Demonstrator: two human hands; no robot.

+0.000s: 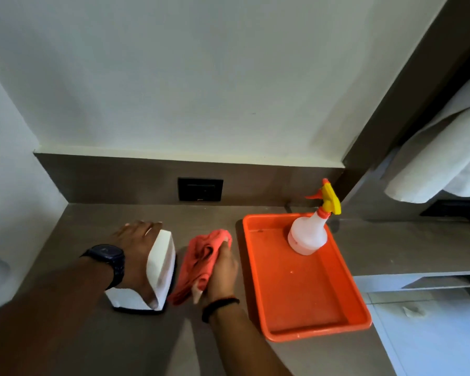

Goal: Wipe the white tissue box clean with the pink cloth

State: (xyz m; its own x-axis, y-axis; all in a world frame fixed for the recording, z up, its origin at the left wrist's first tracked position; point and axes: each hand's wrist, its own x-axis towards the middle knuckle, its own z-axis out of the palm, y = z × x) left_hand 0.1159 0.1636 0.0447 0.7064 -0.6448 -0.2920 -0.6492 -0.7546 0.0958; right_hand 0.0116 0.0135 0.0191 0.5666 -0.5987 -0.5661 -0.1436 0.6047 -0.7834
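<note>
While the left hand (136,256), a dark watch (107,260) on its wrist, lies spread over the white tissue box (162,263) and clasps it near the worktop's (92,229) front left part, the right hand (223,270) is clenched around the bunched pink cloth (201,256), pressing it against the box's right side. Just right of the cloth, an orange tray (304,294) reaches the worktop's right edge, with a white spray bottle (307,234) standing upright in its far corner, below a dark socket plate (200,189) on the back wall.
</note>
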